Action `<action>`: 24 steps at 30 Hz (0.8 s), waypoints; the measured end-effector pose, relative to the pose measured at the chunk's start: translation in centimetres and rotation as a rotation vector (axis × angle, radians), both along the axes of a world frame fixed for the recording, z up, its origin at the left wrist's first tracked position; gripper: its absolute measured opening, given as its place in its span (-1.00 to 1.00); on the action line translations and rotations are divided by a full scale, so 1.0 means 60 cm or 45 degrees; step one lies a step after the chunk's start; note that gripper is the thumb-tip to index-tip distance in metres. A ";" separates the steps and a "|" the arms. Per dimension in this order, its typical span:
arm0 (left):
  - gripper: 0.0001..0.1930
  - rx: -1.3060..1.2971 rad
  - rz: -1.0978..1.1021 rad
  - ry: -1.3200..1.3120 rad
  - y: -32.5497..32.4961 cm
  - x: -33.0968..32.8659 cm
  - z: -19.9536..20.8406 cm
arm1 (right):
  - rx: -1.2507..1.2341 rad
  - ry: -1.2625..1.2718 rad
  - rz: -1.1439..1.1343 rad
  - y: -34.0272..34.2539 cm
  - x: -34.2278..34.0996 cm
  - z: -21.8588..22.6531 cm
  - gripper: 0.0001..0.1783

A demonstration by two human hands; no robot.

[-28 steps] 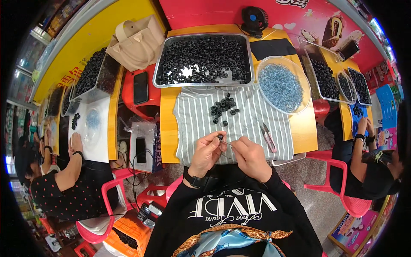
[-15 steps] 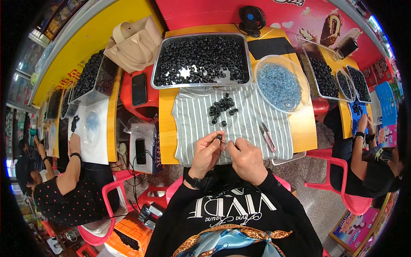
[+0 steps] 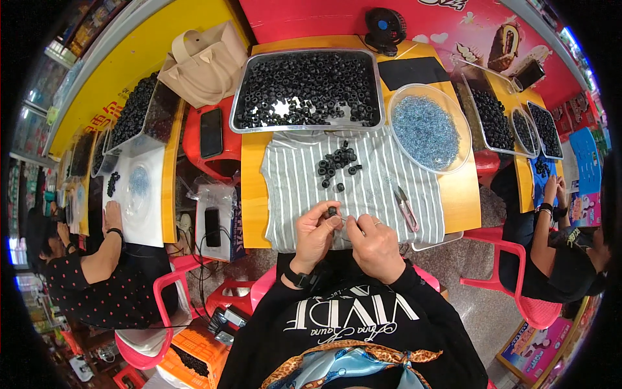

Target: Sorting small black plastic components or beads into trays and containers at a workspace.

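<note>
Over the near edge of a grey-and-white striped cloth (image 3: pixel 291 188), my left hand (image 3: pixel 315 235) pinches a small black ring-shaped piece (image 3: pixel 332 211) between thumb and fingers. Close beside it on the right, my right hand (image 3: pixel 376 245) is closed, thumb and forefinger pressed together near the piece. What those fingertips grip, if anything, is too small to make out. Farther up the cloth lies a loose pile of similar black pieces (image 3: pixel 338 159). Small pink-handled snips (image 3: pixel 407 211) rest to the right of my right hand.
Behind the cloth stands a clear tray (image 3: pixel 308 128) of black pieces, with a round tub (image 3: pixel 426 133) of tiny blue beads to its right. A black fan (image 3: pixel 383 29) is at the back. Left are a red stool (image 3: pixel 227 139) with a phone (image 3: pixel 211 133) and a beige bag (image 3: pixel 206 65). People sit at both sides.
My hands stay nearly in place, fingertips still close together. The black piece in my left fingers sits slightly differently. The view has shifted a little.
</note>
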State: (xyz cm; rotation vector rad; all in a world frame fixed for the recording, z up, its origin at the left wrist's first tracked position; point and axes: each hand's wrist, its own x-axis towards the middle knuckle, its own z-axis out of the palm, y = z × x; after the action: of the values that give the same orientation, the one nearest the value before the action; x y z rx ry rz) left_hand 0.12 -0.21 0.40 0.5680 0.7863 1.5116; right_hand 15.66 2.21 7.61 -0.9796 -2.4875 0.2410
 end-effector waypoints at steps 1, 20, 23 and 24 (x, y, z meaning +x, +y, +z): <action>-0.71 0.010 0.015 0.031 0.000 0.001 0.000 | 0.004 0.001 0.006 0.001 0.000 0.000 -0.63; -0.74 -0.021 0.181 0.397 0.001 0.018 0.007 | 0.000 -0.170 0.007 0.002 -0.012 0.023 -0.78; -0.77 -0.034 0.170 0.387 0.005 0.015 0.013 | 0.025 -0.224 0.006 0.003 -0.016 0.029 -0.82; -0.77 -0.037 0.170 0.385 0.006 0.015 0.015 | 0.022 -0.226 0.007 0.003 -0.018 0.030 -0.82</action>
State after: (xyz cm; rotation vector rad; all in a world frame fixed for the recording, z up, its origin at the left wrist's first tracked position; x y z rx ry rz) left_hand 1.01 0.16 1.27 0.7451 1.0949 1.5525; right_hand 14.59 2.39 9.43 -1.0278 -2.6475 0.1393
